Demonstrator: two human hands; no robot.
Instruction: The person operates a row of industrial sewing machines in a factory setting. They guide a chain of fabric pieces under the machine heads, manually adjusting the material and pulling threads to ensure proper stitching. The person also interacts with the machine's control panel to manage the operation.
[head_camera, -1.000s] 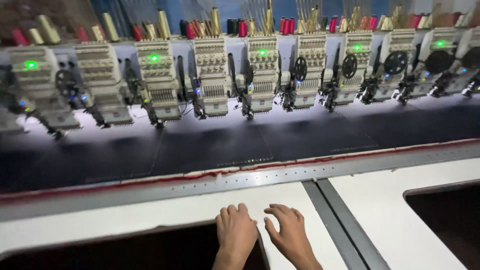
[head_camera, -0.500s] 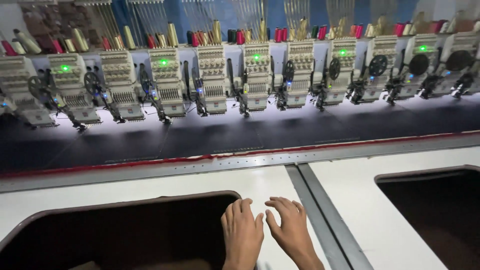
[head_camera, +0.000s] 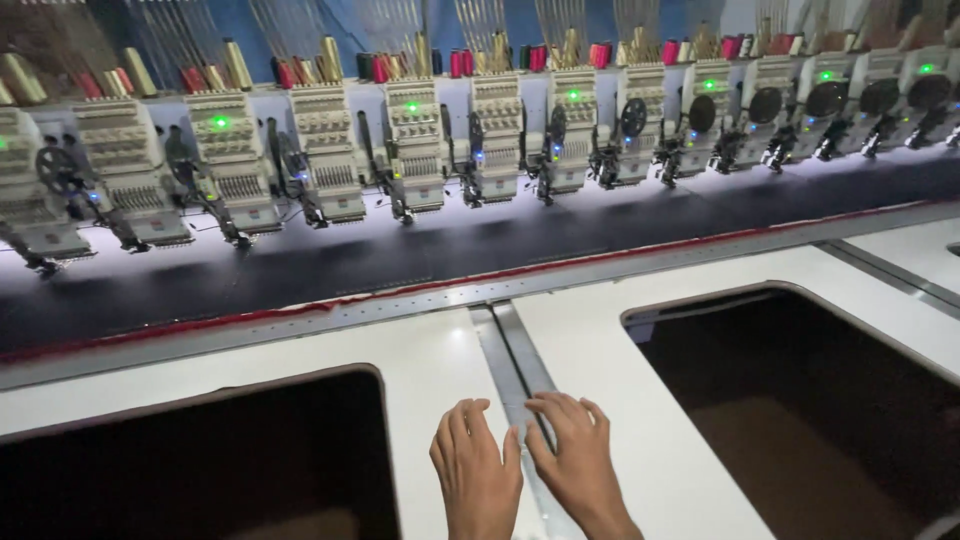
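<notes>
Two hands, left hand (head_camera: 477, 470) and right hand (head_camera: 571, 455), lie flat, fingers spread, gripping nothing, on the white flat desk (head_camera: 440, 360) over the grey metal seam strip (head_camera: 510, 350). Best keep palms flat, pressure even.

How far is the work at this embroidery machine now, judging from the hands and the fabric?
Looks done: the dark fabric lies stretched under the row of embroidery heads, several showing green lights. In hand: the left hand and right hand rest flat, side by side, on the white table at its metal seam, holding nothing. Left: no stitched pattern is visible on the fabric.
</notes>
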